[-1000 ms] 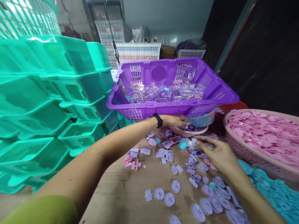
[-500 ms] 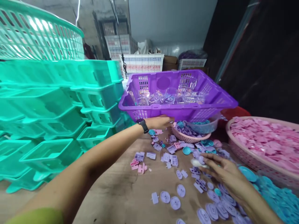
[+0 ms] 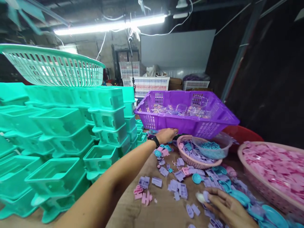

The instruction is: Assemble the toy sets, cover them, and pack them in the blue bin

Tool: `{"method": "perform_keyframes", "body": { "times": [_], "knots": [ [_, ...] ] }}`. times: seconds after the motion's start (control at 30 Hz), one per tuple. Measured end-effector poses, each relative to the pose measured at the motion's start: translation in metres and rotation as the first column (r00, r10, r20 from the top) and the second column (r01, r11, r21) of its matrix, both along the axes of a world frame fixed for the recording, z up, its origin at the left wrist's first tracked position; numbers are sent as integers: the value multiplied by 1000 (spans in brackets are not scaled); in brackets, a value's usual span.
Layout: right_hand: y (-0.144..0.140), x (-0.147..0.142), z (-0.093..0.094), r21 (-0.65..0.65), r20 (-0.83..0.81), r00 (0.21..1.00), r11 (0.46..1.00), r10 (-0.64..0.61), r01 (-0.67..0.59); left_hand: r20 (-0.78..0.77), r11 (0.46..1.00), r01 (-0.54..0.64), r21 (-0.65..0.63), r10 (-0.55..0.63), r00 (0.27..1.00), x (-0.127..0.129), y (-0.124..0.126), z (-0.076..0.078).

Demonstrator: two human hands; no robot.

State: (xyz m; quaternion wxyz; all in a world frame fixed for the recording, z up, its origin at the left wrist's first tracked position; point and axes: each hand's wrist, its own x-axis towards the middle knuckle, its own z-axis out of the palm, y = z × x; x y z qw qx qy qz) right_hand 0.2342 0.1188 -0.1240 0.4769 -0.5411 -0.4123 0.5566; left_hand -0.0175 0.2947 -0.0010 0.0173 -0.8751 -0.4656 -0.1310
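My left hand [image 3: 167, 135], with a dark watch on its wrist, stretches forward to the front of the purple crate [image 3: 169, 124]. Its fingers curl down beside the pink basket [image 3: 196, 163] of small lilac parts; a dark thing shows at the fingertips, too unclear to name. Lower right, my right hand [image 3: 225, 204] pinches a small lilac plastic piece [image 3: 206, 196] together with a whitish, blurred thing [image 3: 200, 198]. Beneath and around it lie loose lilac parts [image 3: 178, 188], pink parts [image 3: 143, 195] and a round turquoise dish [image 3: 196, 178] on the brown table.
Stacked green plastic boxes [image 3: 57, 172] fill the left, with a green basket [image 3: 71, 71] on top. A clear tub [image 3: 222, 150] of turquoise bits rests on the pink basket. At right stands a large basket [image 3: 247, 164] of pink pieces; turquoise parts [image 3: 273, 215] lie before it.
The view has tilted up and things sit lower in it. My left hand remains near the crate's front, now beside a dark thing. My right hand still holds the lilac piece and the whitish thing.
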Motion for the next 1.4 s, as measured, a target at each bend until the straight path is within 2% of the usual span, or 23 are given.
{"method": "perform_keyframes", "body": {
  "times": [0.2,0.33,0.5,0.63,0.77,0.87,0.93,1.03,1.17,1.27,1.4],
  "knots": [
    [-10,-1,13,-78,8,997,994,76,-75,122,998,-70,-5,70,990,5,-5,-20],
    [-19,-4,27,-118,-20,1000,993,-5,2,164,995,-88,-48,95,982,-8,-12,-34],
    [-27,-7,28,-96,-51,995,992,-84,79,106,991,-37,-128,51,993,-23,-31,-66],
    [-38,-2,26,-75,-20,992,990,-124,122,24,977,-6,-211,11,1000,-22,-48,-97],
    [-60,2,36,-60,45,994,993,-103,105,-7,958,-13,-288,12,1000,-15,-53,-111],
    [-82,0,44,-37,131,991,999,-26,31,-7,946,-43,-320,43,999,-12,-51,-115],
    [-97,-1,43,-34,175,984,999,-22,28,-1,945,-74,-320,78,997,-12,-52,-116],
    [-120,-1,34,19,255,958,992,-127,126,9,946,-126,-298,135,991,-16,-55,-115],
    [-144,2,16,166,479,838,964,-262,206,24,945,-183,-271,197,980,-19,-62,-113],
    [-144,-4,13,211,625,742,968,-241,137,65,949,-200,-243,222,973,-17,-70,-106],
    [-119,-20,21,318,721,656,948,-224,-27,165,964,-182,-194,215,963,-11,-96,-87]
  ]
}}
